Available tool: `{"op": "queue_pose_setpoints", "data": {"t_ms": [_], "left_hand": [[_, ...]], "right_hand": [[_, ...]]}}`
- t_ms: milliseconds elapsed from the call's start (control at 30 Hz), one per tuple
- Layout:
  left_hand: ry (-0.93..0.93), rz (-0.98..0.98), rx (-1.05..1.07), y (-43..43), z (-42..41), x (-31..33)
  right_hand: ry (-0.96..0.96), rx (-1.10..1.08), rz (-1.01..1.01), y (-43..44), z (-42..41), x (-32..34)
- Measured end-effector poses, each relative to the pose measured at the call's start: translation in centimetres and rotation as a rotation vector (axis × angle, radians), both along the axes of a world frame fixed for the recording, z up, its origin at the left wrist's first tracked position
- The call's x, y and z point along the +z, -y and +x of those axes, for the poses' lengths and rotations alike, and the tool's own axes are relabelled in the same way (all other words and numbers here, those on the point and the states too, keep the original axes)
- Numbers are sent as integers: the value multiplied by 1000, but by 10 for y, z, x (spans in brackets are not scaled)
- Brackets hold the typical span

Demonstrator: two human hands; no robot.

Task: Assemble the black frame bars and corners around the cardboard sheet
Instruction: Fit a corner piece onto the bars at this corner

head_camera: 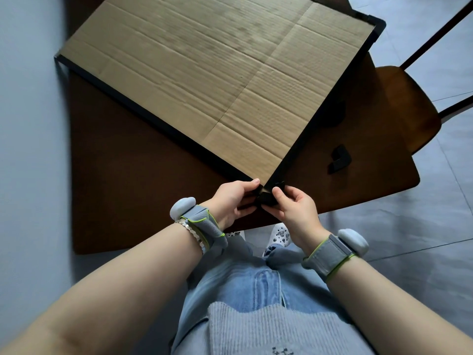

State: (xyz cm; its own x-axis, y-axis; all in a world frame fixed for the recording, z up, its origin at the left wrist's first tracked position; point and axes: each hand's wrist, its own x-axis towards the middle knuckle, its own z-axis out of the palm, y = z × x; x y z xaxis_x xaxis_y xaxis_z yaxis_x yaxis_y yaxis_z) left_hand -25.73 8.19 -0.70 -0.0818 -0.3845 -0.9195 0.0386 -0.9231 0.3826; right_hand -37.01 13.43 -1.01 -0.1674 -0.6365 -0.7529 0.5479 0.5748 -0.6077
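Note:
A large cardboard sheet (204,73) lies at an angle on the dark wooden table (133,201). Black frame bars run along its lower left edge (153,121) and its right edge (330,108). A black corner piece (378,23) caps the far right corner. At the sheet's near corner both hands pinch a black corner piece (267,198): my left hand (234,199) holds it from the left, my right hand (294,204) from the right. A loose L-shaped black corner piece (339,162) rests on the table to the right.
A wooden chair (407,108) stands at the table's right side. The table's near edge is close to my legs. Grey tiled floor (409,226) surrounds the table. Both wrists carry grey straps with white sensors.

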Motion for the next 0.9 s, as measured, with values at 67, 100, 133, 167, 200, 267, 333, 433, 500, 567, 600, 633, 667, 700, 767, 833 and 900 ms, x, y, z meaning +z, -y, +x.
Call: {"op": "queue_pose_setpoints", "data": {"t_ms": [67, 100, 133, 167, 200, 267, 333, 433, 500, 567, 600, 633, 667, 700, 767, 833, 900], "left_hand": [[24, -3, 9, -2, -1, -2], [29, -8, 15, -3, -2, -2], [30, -10, 23, -4, -4, -3], [29, -10, 33, -5, -6, -4], [29, -12, 46, -5, -6, -5], [28, -20, 57, -4, -6, -6], [7, -4, 19, -4, -3, -5], [-51, 57, -48, 1, 1, -2], [-98, 58, 47, 12, 3, 0], [-187, 23, 314, 25, 3, 0], [-216, 16, 430, 31, 2, 0], [-214, 10, 494, 35, 0, -1], [-194, -1, 523, 37, -2, -3], [-169, -16, 529, 38, -4, -4], [-146, -38, 529, 37, -7, -3], [-118, -43, 527, 36, -5, -3], [-95, -48, 519, 33, -2, -4]], "right_hand": [[-21, -29, 62, 5, 5, 3], [-43, -39, 102, 8, 7, 4], [-66, -56, 135, 11, 10, 4], [-88, -75, 155, 14, 12, 5], [-103, -91, 160, 15, 13, 4], [-92, -104, 126, 12, 16, 1], [-14, -125, 77, 5, 19, -1], [74, -151, 16, 4, 18, -5], [86, -152, -7, 6, 18, -5], [101, -131, -2, 7, 20, -9], [127, -126, -1, 8, 22, -9], [154, -126, -4, 10, 25, -8], [169, -132, -9, 13, 27, -8], [169, -143, -17, 16, 30, -7], [117, -175, 0, 18, 36, -10], [5, -145, 36, 16, 44, -14], [-55, -126, 78, 12, 51, -15]]}}
